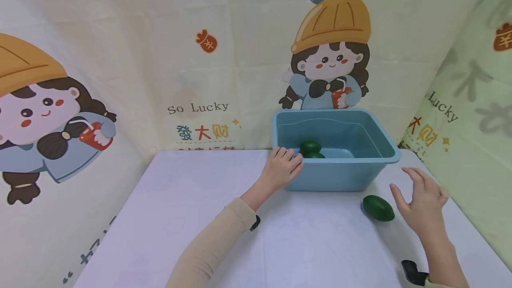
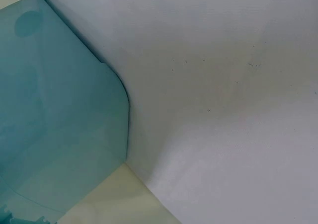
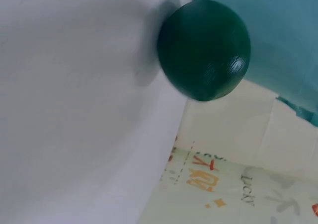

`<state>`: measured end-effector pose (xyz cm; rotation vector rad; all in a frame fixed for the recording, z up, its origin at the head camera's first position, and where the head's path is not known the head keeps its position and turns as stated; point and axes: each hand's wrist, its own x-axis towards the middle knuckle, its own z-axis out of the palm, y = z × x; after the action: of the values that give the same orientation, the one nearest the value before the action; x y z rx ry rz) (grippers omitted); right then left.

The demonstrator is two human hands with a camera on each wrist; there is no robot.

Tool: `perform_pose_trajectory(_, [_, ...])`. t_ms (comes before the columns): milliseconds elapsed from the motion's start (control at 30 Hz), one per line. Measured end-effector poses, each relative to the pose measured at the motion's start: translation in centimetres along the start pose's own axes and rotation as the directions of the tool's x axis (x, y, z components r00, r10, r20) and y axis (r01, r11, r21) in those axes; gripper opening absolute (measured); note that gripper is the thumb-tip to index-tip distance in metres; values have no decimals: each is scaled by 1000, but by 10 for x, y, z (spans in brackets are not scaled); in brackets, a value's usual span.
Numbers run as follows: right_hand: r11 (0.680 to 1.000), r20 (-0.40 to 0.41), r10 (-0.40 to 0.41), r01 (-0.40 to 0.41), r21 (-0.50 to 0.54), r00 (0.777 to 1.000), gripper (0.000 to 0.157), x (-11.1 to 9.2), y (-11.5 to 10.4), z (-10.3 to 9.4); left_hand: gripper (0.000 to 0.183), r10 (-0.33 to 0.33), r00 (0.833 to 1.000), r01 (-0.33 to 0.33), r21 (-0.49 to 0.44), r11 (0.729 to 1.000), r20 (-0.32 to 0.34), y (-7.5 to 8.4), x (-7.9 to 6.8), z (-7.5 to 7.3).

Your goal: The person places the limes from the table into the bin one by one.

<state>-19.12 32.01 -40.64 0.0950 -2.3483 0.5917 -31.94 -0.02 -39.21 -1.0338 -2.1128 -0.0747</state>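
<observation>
A blue plastic bin (image 1: 328, 174) stands at the back of the table, with two dark green oval fruits (image 1: 310, 146) inside by its left front wall. My left hand (image 1: 280, 168) grips the bin's rim at the front left corner, fingers curled over the edge. The bin's side (image 2: 64, 100) fills the left of the left wrist view, where no fingers show. In front of the bin, another glossy green avocado-like fruit (image 1: 378, 208) lies on the table. My right hand (image 1: 426, 201) is just right of it, thumb and fingers apart, holding nothing. That fruit (image 3: 203, 50) appears large in the right wrist view.
The white table (image 1: 192, 199) meets a printed cloth backdrop (image 1: 200, 74) right behind the bin. A green-tinted cloth (image 1: 480, 168) rises along the table's right edge, close to my right hand.
</observation>
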Motion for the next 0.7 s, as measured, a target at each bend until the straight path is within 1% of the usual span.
perform_pose_trajectory(167, [1000,-13,26,-26,-6,1000,52,-4,8,-4,16,-4,1000,4,1,1000,6,0,0,0])
perform_pose_trajectory(267, [997,21,77,-76,-24,997,50,-7,11,-6,16,-4,1000,4,4,1000,9,-1,0,1])
perform_pose_trajectory(400, [991,64,128,-125,-47,990,52,-12,16,-8,16,-4,1000,4,7,1000,10,-1,0,0])
perform_pose_trajectory(700, [986,122,156,-149,-70,980,57,-20,25,-4,16,-14,1000,14,-1,1000,23,0,0,-1])
